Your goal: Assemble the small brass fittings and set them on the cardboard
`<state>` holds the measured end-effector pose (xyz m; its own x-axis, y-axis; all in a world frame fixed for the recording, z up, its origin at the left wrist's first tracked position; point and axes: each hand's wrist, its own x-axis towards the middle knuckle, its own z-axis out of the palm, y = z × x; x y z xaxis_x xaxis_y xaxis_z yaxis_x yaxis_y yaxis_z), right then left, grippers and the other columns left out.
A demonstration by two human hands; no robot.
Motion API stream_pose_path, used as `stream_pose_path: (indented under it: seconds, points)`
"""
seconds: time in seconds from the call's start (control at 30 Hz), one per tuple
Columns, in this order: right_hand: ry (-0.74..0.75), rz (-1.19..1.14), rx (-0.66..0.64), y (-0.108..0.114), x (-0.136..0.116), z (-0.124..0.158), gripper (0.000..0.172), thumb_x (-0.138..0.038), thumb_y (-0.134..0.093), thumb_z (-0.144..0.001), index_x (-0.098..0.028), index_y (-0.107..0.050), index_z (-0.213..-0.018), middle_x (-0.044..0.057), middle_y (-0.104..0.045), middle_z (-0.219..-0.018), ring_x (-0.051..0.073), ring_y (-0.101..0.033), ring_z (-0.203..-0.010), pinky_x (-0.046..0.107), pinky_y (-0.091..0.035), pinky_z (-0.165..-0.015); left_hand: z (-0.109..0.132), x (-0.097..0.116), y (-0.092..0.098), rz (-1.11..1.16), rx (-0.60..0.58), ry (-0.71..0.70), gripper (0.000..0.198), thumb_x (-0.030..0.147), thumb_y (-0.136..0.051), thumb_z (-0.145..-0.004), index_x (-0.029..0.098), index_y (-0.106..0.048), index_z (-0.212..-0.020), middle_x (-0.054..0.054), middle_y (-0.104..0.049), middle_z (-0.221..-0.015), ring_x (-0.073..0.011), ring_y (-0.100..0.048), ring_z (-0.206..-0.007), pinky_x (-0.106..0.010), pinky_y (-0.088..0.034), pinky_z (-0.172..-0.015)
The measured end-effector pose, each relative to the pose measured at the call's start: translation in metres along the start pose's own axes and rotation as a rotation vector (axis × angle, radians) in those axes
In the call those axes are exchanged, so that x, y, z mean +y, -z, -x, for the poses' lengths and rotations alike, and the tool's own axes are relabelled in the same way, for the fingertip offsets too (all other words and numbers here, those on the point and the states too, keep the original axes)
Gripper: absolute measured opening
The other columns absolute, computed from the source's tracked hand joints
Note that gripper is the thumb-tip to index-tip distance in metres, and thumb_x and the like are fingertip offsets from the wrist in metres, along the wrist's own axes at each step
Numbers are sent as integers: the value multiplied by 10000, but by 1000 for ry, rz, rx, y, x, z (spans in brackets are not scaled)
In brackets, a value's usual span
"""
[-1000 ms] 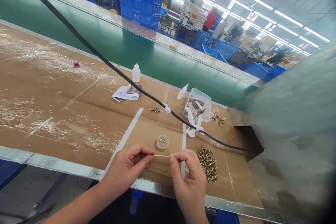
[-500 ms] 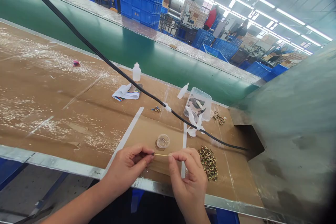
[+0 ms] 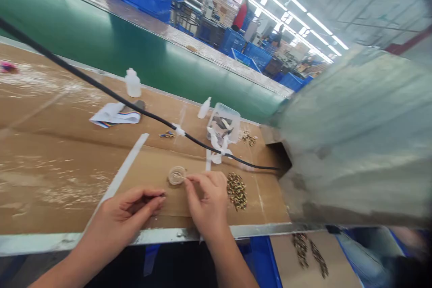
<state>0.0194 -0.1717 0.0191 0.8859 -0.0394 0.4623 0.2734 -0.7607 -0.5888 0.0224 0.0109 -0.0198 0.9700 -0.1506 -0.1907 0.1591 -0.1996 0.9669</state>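
Thumb and forefinger of my right hand (image 3: 209,202) pinch a thin wooden stick (image 3: 181,177). Its far end reaches into a small clear round cup (image 3: 172,172) on the cardboard. To the left and nearer the table edge, my left hand (image 3: 123,216) is closed in a pinch, with a tiny dark piece (image 3: 163,194) showing at the fingertips. The fingers hide most of this piece, so its kind is unclear. A pile of small gold and dark parts (image 3: 236,191) lies just right of my right hand.
A black cable (image 3: 151,118) slants across the view above the table. Behind lie a clear tub (image 3: 232,121) with white strips, two white bottles (image 3: 132,84), a folded ribbon (image 3: 116,114) and smaller groups of parts (image 3: 249,138). A metal panel (image 3: 354,144) bounds the right side.
The stick has moved from my left fingertips into the cup, carried by my right hand. My left hand stays pinched, apart from the stick. The view has swung right.
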Motion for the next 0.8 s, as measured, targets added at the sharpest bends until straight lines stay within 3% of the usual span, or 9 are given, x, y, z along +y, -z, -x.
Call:
stream_pose_path:
  seconds: [0.1, 0.2, 0.33, 0.43, 0.57, 0.7, 0.8]
  points:
    - [-26, -12, -3, 9, 6, 10, 137, -190, -627, -840, -244, -673, -957, 13, -650, -877, 180, -567, -837, 347, -369, -820, -4, -14, 3, -44, 6, 3, 377, 476, -712, -686, 238, -692, -977, -16, -744, -929, -218, -703, -793, -208, -585, -674]
    - [-118, 8, 27, 34, 23, 27, 94, -183, -600, -850, -228, -668, -896, 15, -656, -854, 182, -574, -840, 331, -392, -798, -6, -23, 4, -79, 5, -4, 395, 485, -711, -690, 253, -685, -1008, -8, -736, -989, -219, -701, -844, -194, -581, -723]
    - [-263, 143, 9, 75, 53, 48, 86, -227, -588, -865, -215, -658, -817, 16, -649, -796, 192, -573, -777, 321, -399, -714, -6, -24, 2, -123, 17, -29, 363, 508, -690, -701, 281, -688, -985, 12, -733, -1002, -201, -699, -867, -148, -562, -741]
    - [-276, 221, -47, 90, 68, 58, 72, -230, -599, -862, -222, -670, -870, 16, -647, -825, 194, -573, -782, 331, -399, -730, -4, -22, 1, -107, 3, -22, 367, 516, -683, -704, 279, -683, -984, 10, -733, -1000, -201, -695, -880, -140, -560, -725]
    - [-201, 309, -115, 86, 74, 60, 169, -193, -599, -858, -253, -679, -994, 28, -631, -886, 204, -558, -842, 344, -394, -754, -1, -10, -3, -30, -51, 10, 402, 543, -675, -695, 241, -690, -960, -24, -745, -930, -223, -704, -813, -204, -589, -682]
    - [-88, 390, -117, 77, 76, 54, 142, -192, -583, -864, -236, -693, -943, 35, -617, -843, 199, -547, -803, 347, -390, -747, 2, 4, -8, -7, -84, -10, 416, 577, -659, -685, 220, -711, -892, -48, -748, -829, -244, -705, -721, -268, -601, -628]
    - [-10, 428, -122, 74, 77, 47, 127, -196, -566, -868, -207, -688, -903, 46, -614, -826, 201, -545, -798, 352, -392, -754, 3, 4, -9, -22, -82, -33, 403, 577, -651, -691, 224, -716, -874, -54, -747, -838, -248, -706, -750, -285, -599, -682]
